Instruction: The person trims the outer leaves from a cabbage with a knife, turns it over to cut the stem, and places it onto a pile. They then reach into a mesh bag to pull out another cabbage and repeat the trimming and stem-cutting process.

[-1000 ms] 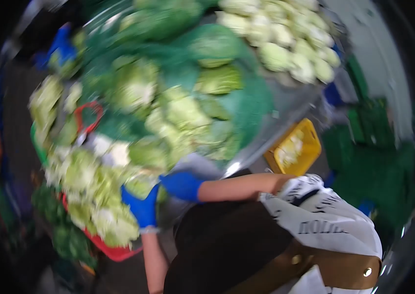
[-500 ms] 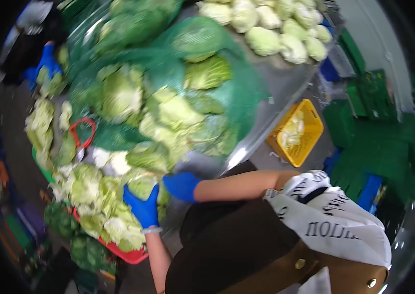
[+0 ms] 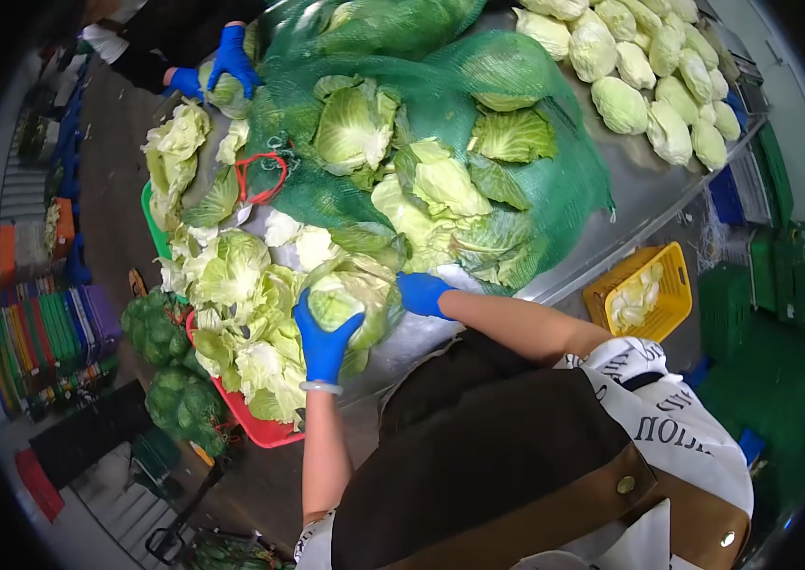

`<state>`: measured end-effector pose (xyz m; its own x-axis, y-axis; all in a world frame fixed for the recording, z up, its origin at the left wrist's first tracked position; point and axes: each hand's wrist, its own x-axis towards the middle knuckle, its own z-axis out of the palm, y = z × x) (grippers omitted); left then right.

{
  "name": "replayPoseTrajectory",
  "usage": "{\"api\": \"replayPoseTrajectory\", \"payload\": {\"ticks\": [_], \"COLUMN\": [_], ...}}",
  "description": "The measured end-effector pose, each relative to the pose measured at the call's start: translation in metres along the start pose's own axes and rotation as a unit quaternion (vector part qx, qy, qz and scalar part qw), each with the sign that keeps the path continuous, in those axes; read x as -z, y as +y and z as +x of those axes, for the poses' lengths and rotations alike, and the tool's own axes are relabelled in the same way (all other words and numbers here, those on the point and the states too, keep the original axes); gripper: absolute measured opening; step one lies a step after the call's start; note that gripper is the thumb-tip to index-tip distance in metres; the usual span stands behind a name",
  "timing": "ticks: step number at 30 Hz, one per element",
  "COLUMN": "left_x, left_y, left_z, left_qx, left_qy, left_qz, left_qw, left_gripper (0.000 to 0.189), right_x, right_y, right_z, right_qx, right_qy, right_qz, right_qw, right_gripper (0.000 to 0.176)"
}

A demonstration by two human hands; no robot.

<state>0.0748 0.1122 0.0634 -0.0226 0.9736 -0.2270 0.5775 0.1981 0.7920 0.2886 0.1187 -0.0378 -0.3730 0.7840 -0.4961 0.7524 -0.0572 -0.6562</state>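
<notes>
A pale green cabbage with loose outer leaves sits at the near edge of the metal table. My left hand, in a blue glove, grips its near left side with the thumb spread from the fingers. At the cabbage's right side is my right hand, also gloved in blue. Its fingers look curled, and whatever they hold is hidden. Loose cabbage leaves are heaped to the left, over a red basket. Beyond my hands, a green mesh bag lies spread with cabbages and leaves in and on it.
Trimmed cabbages are piled at the table's far right. A yellow basket with leaf scraps stands on the floor at right. At the far left, a co-worker's blue-gloved hands hold a cabbage. Netted cabbages stand below the red basket.
The view has swung, so the whole scene sits further right and is sharper. Both my hands stay at the same cabbage. The co-worker's hands remain on their cabbage.
</notes>
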Motion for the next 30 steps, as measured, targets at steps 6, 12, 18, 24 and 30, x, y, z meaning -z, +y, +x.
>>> {"api": "replayPoseTrajectory", "payload": {"ticks": [6,12,18,24,30], "left_x": [-0.042,0.003,0.023,-0.023,-0.02], "left_y": [-0.035,-0.068,-0.066,-0.062,-0.08], "left_z": [-0.033,-0.04,-0.074,-0.031,-0.023], "left_qx": [0.095,0.156,0.202,0.083,0.151], "left_qy": [0.268,0.193,-0.005,-0.069,0.001], "left_qz": [-0.25,-0.454,-0.665,-0.275,-0.477], "left_qw": [0.926,0.856,0.719,0.955,0.866], "left_gripper": [0.099,0.073,0.072,0.091,0.075], "right_x": [-0.01,0.05,0.127,0.117,0.041], "right_y": [-0.041,-0.021,0.001,-0.062,-0.021], "right_z": [-0.028,-0.012,-0.008,-0.06,-0.027], "right_qx": [0.015,0.063,-0.041,0.213,0.234], "right_qy": [0.02,-0.017,0.078,0.138,0.09], "right_qz": [-0.009,-0.137,-0.194,-0.013,0.097], "right_qw": [1.0,0.988,0.977,0.967,0.963], "right_gripper": [0.027,0.038,0.036,0.026,0.038]}}
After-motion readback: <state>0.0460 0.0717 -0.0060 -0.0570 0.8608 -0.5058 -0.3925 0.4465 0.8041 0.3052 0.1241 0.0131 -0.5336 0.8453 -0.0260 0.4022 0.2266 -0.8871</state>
